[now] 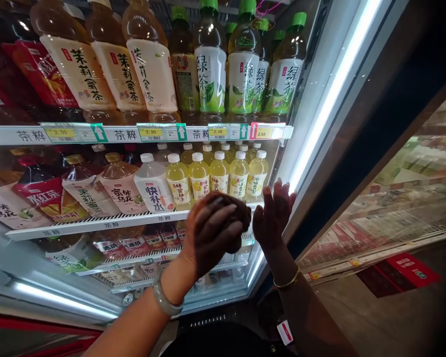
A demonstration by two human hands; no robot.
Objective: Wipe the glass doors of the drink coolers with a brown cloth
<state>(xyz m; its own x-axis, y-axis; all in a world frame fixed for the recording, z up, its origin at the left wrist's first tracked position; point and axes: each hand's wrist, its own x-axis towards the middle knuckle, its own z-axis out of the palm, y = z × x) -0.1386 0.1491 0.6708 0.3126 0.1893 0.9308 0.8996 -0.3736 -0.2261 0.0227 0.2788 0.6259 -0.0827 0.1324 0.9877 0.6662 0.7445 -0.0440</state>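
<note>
A person stands at an open drinks cooler, both arms raised toward the middle shelf [96, 223]. The left hand [217, 230], a pale bangle [165, 300] on its wrist, is curled into a loose fist in front of the shelf's right end; its fingers [223, 218] fold inward, and whether anything sits inside them cannot be told, since the hand is dark and slightly blurred. The right hand [273, 213], with a thin gold bangle [287, 282] on the wrist, is spread flat and released, fingers pointing up, lying against or just beside the lit edge of the cooler frame [319, 124], grasping nothing.

Just above and behind the left hand stands a row of small yellow bottles [215, 176] with white caps, packed side by side on the middle shelf; the hand is near them, but contact cannot be made out. To their left stands a white bottle [154, 183], then tilted peach-labelled and red-labelled drinks. The top shelf carries large tea bottles with cream labels [115, 64] and green-capped green tea bottles [241, 64], above a strip of yellow price tags [150, 132] reading 2.50. A bright light strip runs up the frame on the right. Beyond it, a chest freezer [401, 218] with a glass lid stretches away.
</note>
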